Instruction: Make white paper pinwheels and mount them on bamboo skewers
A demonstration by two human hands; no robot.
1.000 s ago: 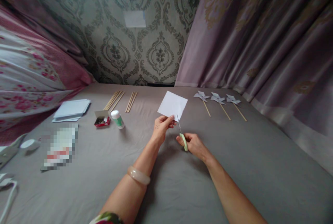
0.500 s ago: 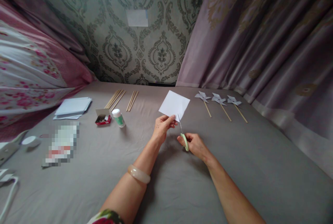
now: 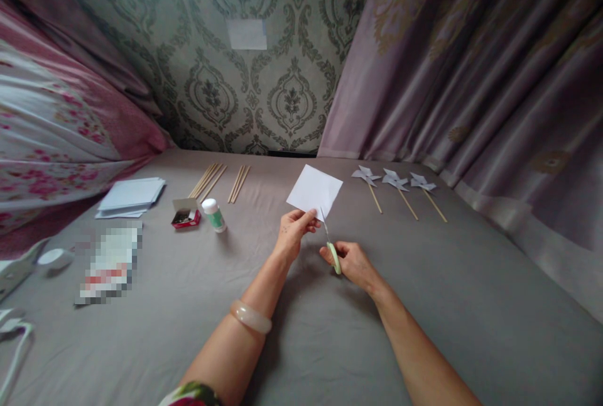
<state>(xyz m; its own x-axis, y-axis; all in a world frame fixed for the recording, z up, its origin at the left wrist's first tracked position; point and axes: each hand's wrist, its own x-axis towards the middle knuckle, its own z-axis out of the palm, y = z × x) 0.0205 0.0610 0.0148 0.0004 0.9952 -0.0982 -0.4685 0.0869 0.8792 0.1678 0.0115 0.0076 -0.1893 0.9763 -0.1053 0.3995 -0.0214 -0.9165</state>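
Note:
A square sheet of white paper [image 3: 315,188] is pinched at its near corner between the thumb and fingers of my left hand [image 3: 296,230], held above the grey cloth. My right hand [image 3: 351,261] is closed around the pale green handles of a pair of scissors [image 3: 335,257]. The scissor blades point up and away from me, at the paper's near corner just right of my left thumb. Whether the blades are parted or closed is too small to tell.
Three paper pinwheels [image 3: 396,180] on sticks lie at the back right. To the left are wooden sticks [image 3: 239,184], a glue bottle [image 3: 214,215], a small red box [image 3: 186,216], stacked paper [image 3: 129,197], a blurred packet [image 3: 110,261], a white roll [image 3: 55,259] and a power strip [image 3: 19,274].
The view shifts slightly. My left hand stays pinched on the paper and my right hand keeps hold of the scissors, with the blades at the same corner.

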